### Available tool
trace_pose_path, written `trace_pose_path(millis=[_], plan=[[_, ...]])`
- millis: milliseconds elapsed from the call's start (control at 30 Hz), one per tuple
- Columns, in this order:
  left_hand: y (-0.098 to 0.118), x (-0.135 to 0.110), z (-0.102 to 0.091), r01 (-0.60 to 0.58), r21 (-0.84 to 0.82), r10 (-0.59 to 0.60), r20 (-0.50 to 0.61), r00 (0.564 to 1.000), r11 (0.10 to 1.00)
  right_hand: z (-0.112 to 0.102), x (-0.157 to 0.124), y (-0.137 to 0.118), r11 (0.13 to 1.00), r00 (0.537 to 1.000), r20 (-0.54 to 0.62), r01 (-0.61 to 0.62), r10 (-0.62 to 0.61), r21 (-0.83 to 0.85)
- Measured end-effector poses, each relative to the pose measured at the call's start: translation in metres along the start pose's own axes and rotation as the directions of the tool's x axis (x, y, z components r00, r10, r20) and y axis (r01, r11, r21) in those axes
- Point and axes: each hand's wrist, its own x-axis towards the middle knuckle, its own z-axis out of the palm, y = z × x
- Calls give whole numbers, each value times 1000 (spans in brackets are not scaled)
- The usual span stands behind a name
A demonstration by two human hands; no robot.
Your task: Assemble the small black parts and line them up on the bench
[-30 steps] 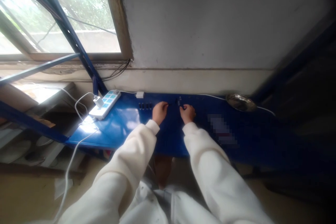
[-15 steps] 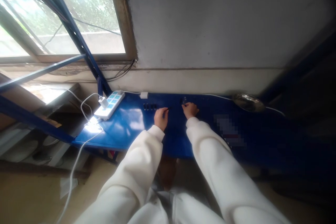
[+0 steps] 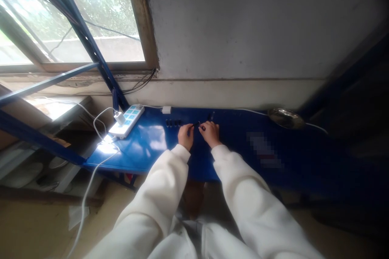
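Note:
Over the blue tabletop [image 3: 202, 166], my left hand [image 3: 185, 135] is closed in a pinch on a small dark piece [image 3: 197, 124]. My right hand [image 3: 210, 133] is close beside it on the right, its fingertips pinched at the other end of that piece. Whether it holds a separate part is too small to tell. A row of several small black pieces [image 3: 173, 123] stands just left of my left hand. Beyond my right hand lie small dark and clear items [image 3: 211, 116], partly hidden by its fingers.
A white power strip [image 3: 127, 121] with a plugged-in charger sits at the left end. Near the wall is a white adapter [image 3: 166, 109]. A shiny metal bowl [image 3: 285, 118] stands at the back right over a white cable. Blue metal posts [image 3: 91, 48] rise by the window.
My right hand has moved left and nearer, from the small items at the back to the piece in my left hand. The left hand has hardly moved.

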Motion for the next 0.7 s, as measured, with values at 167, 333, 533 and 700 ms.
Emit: trace_pose_path(millis=[167, 333, 533, 700], plan=[[-3, -1, 2, -74, -51, 68, -97, 993, 996, -8, -1, -1, 997, 999, 42, 30, -27, -72], [-6, 1, 3, -125, -69, 114, -150, 982, 990, -18, 0, -4, 974, 989, 87, 131, -117, -187], [-4, 1, 2, -208, -82, 199, -100, 975, 975, -30, 2, -6, 949, 977, 125, 201, -175, -244], [0, 0, 2, -278, -56, 280, 34, 959, 959, -33, 2, -9, 951, 976, 122, 204, -179, -232]])
